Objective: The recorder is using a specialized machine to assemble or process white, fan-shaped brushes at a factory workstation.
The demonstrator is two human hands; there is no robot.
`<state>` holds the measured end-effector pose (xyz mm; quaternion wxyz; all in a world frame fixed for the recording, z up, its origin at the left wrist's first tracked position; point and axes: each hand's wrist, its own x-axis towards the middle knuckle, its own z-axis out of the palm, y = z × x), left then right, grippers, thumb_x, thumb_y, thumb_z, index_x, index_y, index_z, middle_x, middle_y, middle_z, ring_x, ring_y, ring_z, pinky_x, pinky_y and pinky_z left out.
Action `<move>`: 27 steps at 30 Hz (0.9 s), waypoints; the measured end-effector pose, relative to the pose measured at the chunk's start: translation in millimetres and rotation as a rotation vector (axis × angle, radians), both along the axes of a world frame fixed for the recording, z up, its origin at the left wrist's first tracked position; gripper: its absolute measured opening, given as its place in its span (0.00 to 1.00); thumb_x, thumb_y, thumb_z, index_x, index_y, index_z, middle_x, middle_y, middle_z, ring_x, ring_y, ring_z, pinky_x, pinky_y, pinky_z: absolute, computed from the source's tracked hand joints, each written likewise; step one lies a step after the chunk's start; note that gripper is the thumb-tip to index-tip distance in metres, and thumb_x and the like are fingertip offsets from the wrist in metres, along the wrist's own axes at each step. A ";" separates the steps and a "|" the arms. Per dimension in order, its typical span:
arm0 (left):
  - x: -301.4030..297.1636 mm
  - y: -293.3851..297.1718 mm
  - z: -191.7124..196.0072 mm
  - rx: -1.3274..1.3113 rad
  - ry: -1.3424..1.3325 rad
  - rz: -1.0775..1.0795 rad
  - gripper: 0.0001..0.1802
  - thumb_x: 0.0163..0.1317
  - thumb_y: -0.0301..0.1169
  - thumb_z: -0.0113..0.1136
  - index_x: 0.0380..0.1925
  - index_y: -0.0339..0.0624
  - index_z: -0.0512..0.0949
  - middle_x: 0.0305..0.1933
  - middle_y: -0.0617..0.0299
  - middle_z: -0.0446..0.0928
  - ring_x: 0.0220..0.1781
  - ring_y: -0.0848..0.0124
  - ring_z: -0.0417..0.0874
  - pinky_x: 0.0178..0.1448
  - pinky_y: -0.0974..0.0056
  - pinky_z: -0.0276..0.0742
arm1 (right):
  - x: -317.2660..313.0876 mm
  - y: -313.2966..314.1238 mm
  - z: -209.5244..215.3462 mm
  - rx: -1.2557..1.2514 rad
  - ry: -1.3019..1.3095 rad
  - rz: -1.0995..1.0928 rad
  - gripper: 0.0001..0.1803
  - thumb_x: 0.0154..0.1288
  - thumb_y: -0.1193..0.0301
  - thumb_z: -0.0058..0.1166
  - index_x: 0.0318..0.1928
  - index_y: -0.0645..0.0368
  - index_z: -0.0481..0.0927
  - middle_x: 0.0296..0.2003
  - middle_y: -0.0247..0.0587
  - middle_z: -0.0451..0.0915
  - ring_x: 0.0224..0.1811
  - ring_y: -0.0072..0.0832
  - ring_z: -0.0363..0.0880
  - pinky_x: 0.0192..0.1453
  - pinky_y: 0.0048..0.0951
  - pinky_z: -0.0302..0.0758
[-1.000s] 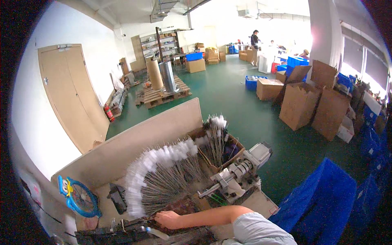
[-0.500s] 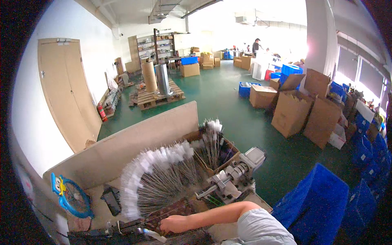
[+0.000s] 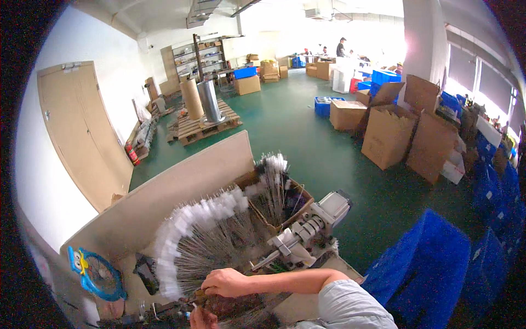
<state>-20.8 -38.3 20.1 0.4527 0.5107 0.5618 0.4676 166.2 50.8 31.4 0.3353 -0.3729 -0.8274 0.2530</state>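
My right hand (image 3: 226, 282) reaches in from the right over the bench, its fingers closed in a pinch. What sits between its fingertips is too small to make out. Just below it, at the lower edge, my left hand (image 3: 204, 319) shows only in part, its fingers drawn together beside a small pale piece; whatever it holds is hidden. Beyond both hands fans a large bundle of thin wire stems with white fuzzy tips (image 3: 211, 211). A dark brownish mass of fine wires (image 3: 241, 307) lies under my right wrist.
A motorised machine with a spindle (image 3: 307, 230) stands right of the bundle. Behind it is a cardboard box (image 3: 298, 211) of similar stems. A blue round cartoon-faced object (image 3: 98, 274) leans at the left. An upright board (image 3: 164, 192) edges the bench; blue bins (image 3: 422, 268) stand right.
My right hand has risen slightly and moved left, nearer the wire stems. My left hand has come into view at the lower edge. The whole view has shifted a little.
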 end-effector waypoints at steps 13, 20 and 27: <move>20.3 44.1 -58.2 0.803 0.122 -0.090 0.13 0.58 0.35 0.60 0.37 0.37 0.74 0.30 0.58 0.76 0.27 0.74 0.75 0.30 0.69 0.73 | 29.0 -4.0 -0.4 -0.148 0.053 -0.063 0.12 0.57 0.65 0.53 0.39 0.58 0.80 0.35 0.42 0.80 0.40 0.40 0.78 0.44 0.36 0.73; 39.3 47.1 -47.7 -0.153 -0.459 0.003 0.18 0.59 0.35 0.59 0.48 0.45 0.69 0.41 0.56 0.73 0.37 0.67 0.75 0.40 0.61 0.72 | 36.7 -4.7 -3.8 -0.104 0.076 -0.068 0.12 0.58 0.66 0.54 0.39 0.60 0.80 0.35 0.43 0.80 0.39 0.39 0.78 0.44 0.36 0.74; 43.3 49.9 -51.1 -0.113 -0.587 0.011 0.09 0.63 0.34 0.54 0.33 0.40 0.73 0.25 0.65 0.73 0.24 0.79 0.70 0.27 0.72 0.65 | 37.7 -11.8 15.3 -0.281 0.100 0.018 0.13 0.58 0.66 0.54 0.40 0.60 0.80 0.31 0.43 0.80 0.36 0.40 0.78 0.41 0.36 0.73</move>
